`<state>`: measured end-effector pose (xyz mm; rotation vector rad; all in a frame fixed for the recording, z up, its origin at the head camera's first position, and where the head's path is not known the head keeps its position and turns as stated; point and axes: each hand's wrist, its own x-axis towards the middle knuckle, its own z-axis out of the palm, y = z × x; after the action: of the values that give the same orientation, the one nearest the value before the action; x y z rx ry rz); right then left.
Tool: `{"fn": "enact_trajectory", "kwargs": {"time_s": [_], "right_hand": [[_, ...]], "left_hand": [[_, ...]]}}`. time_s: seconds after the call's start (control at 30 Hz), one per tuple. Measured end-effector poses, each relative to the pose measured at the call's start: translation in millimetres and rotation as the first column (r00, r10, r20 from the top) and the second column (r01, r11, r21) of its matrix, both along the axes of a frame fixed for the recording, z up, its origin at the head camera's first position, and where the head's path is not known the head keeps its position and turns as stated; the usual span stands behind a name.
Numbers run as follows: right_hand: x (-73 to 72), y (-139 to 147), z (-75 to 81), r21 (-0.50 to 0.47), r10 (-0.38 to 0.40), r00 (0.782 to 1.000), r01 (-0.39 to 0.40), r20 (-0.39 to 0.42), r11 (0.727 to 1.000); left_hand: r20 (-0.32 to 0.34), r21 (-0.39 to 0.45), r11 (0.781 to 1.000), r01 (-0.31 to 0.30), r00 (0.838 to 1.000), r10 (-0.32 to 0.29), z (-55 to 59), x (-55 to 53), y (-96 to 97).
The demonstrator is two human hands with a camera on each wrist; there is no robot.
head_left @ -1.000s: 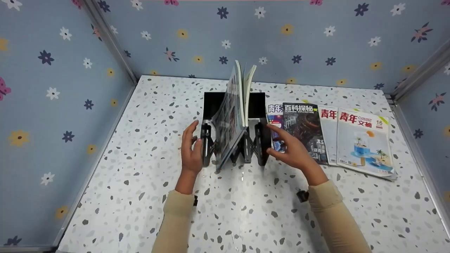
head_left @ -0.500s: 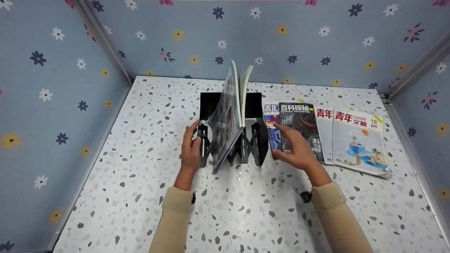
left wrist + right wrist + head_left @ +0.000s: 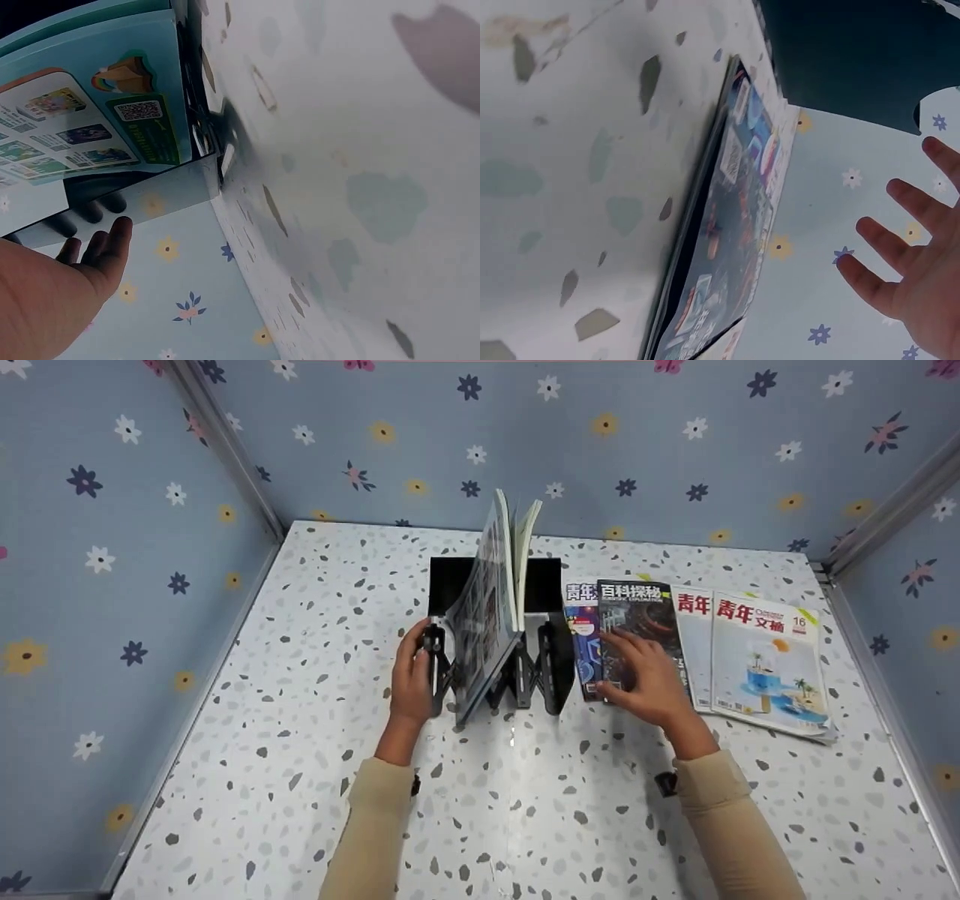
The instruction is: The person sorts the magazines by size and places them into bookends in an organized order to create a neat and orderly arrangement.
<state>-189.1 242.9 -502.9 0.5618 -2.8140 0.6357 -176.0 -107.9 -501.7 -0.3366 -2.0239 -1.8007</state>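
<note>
A black expandable book rack (image 3: pixel 450 583) stands mid-table with two thick magazines (image 3: pixel 486 611) upright in it, leaning and fanned apart at the top. My left hand (image 3: pixel 411 679) is at the rack's left outer side, its fingers slightly bent along the glossy side panel (image 3: pixel 169 201); whether they touch it I cannot tell. Over the dark-covered magazine (image 3: pixel 637 611) on the table hovers my right hand (image 3: pixel 651 679), fingers spread and holding nothing. In the right wrist view that hand (image 3: pixel 930 277) is apart from the rack's dark side panel (image 3: pixel 847 60).
Right of the rack several magazines overlap in a row, with a purple one (image 3: pixel 583 637) at the left and a white beach-cover one (image 3: pixel 772 660) at the right. Flowered panels (image 3: pixel 555 442) enclose the speckled white table (image 3: pixel 300 780) at the back and sides.
My right hand has moved away from the rack's right side, rightward over the lying magazines. The left hand stays by the rack's left side. Rack and magazines look unmoved.
</note>
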Motion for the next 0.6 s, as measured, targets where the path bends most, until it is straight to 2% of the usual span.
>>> {"fn": "enact_trajectory", "kwargs": {"time_s": [0.17, 0.37, 0.6], "right_hand": [[-2.3, 4.7, -6.8, 0.086, -0.016, 1.0, 0.014, 0.015, 0.996], [-6.1, 11.8, -16.1, 0.152, -0.043, 0.996, 0.031, 0.073, 0.988], [-8.5, 18.2, -27.9, 0.225, -0.077, 0.989, 0.047, 0.124, 0.973]], "left_hand": [[-0.005, -0.004, 1.0, 0.013, 1.0, -0.013, -3.4, 1.3, -0.7], [-0.019, -0.005, 1.0, 0.012, 1.0, -0.012, -5.5, 2.2, 0.0], [-0.015, 0.017, 0.999, 0.044, 0.999, -0.044, -7.0, 2.5, -0.2]]}}
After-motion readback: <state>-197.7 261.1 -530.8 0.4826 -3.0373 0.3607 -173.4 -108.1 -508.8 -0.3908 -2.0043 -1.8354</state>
